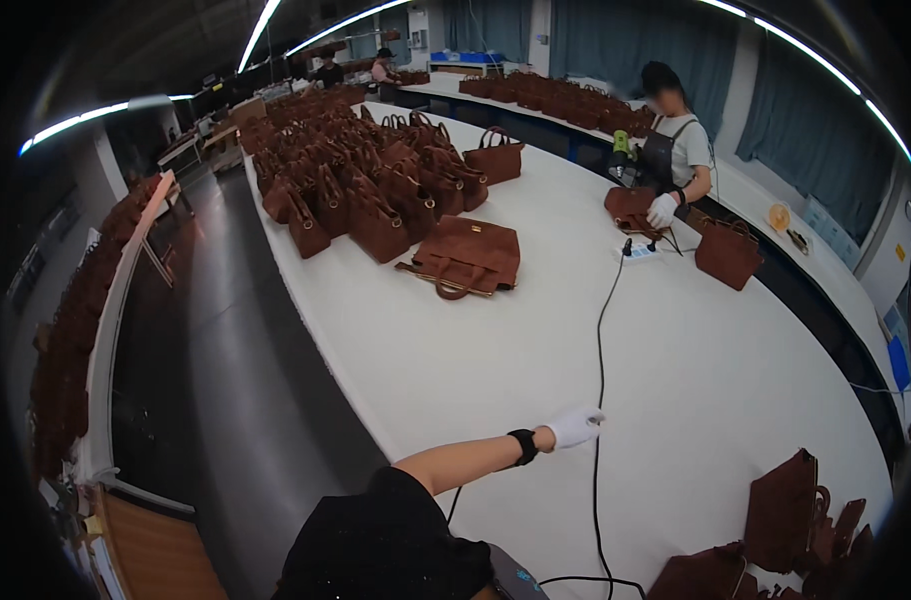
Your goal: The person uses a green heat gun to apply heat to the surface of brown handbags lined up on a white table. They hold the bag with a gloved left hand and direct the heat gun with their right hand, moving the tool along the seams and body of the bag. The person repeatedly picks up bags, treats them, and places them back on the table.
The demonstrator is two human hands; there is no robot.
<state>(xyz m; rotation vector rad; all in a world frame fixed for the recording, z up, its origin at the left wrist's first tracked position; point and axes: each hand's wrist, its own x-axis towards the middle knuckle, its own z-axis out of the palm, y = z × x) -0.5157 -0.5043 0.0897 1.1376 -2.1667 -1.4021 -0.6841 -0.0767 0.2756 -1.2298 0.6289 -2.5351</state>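
White tabletop (455, 370) on my feed. Near end: my gloved left hand (573, 428), fingers curled, black cord (600, 340) right at the tips; can't tell if gripped. Cord runs on to power strip (639, 252) toward right edge.

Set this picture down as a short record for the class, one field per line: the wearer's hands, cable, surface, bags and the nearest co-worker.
Left hand: Left hand gloved in white, with a black wristband; it is at the black cable, grip unclear
Right hand: not in view
Cable: leads up to a power strip
Surface: white table
Lying bag: flat brown bag
Standing bags: crowded brown bags, far left of the table
Co-worker: gloved hand at a small bag
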